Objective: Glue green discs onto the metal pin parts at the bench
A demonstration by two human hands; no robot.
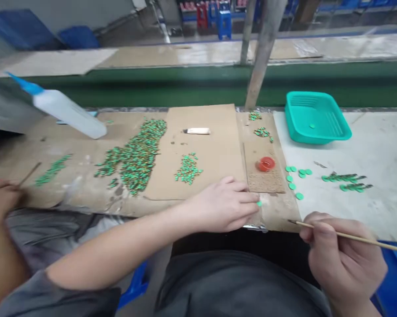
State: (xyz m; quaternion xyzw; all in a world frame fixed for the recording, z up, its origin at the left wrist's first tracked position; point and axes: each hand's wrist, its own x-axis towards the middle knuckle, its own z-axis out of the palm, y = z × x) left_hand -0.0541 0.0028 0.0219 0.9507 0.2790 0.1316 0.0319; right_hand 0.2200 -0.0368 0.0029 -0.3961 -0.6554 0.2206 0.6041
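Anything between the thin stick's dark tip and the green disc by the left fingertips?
No: the head view shows only bare brown work surface between the right hand's stick and that disc.

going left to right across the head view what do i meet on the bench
White bottle with blue nozzle, big pile of green pieces, small green pile, left hand, small red dish, teal tray.

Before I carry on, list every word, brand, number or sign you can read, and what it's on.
No text can be read anywhere.
White bottle: no lettering shows.
Small white tube: any marking is too small to read.
Brush: no lettering discernible.
Background stools: too blurred to tell.
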